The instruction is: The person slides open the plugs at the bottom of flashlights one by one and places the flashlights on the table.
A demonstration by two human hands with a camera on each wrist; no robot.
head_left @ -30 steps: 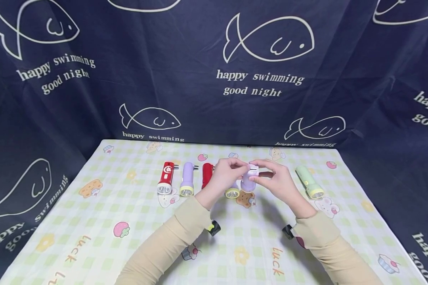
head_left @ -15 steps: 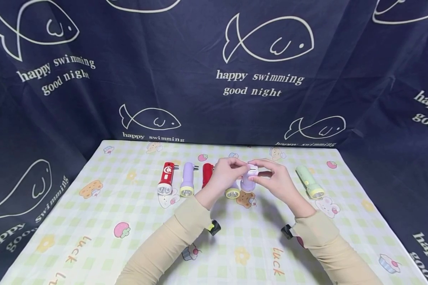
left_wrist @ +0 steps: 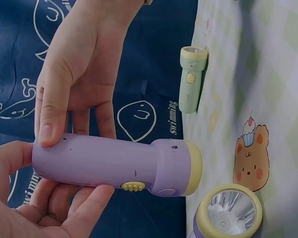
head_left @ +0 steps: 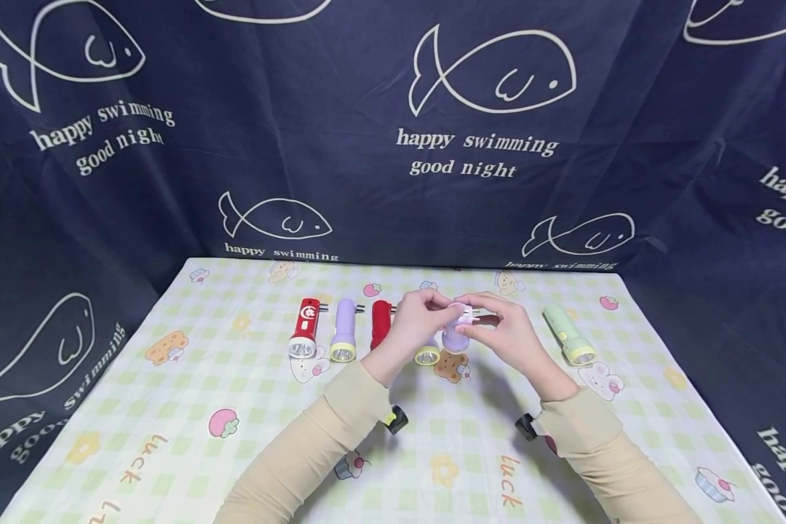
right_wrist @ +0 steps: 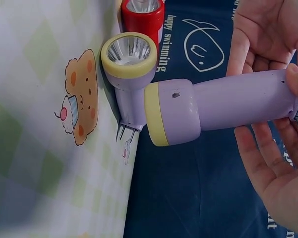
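Both hands hold a purple flashlight [head_left: 455, 339] above the tabletop, its yellow-rimmed lens end pointing down. My left hand [head_left: 421, 324] grips it around the tail end, the thumb over the top. From the other side my right hand [head_left: 509, 331] pinches the same end between thumb and fingers. Metal plug prongs [head_left: 476, 314] stick out of the tail toward the right hand. A yellow ridged switch [left_wrist: 133, 186] shows on the barrel in the left wrist view. Close below stands another purple flashlight [right_wrist: 131, 96] with its prongs out, partly hidden by the left hand in the head view.
Left of the hands lie a red flashlight [head_left: 306, 326], a purple flashlight [head_left: 344, 326] and a second red flashlight [head_left: 380, 319], in a row. A green flashlight [head_left: 567, 335] lies to the right. The patterned tablecloth [head_left: 288, 437] reaches back to a dark blue fish-print curtain [head_left: 367, 145].
The prongs at the held flashlight's tail now stand out to the right. The left thumb has shifted slightly right over the tail; the other flashlights stay put.
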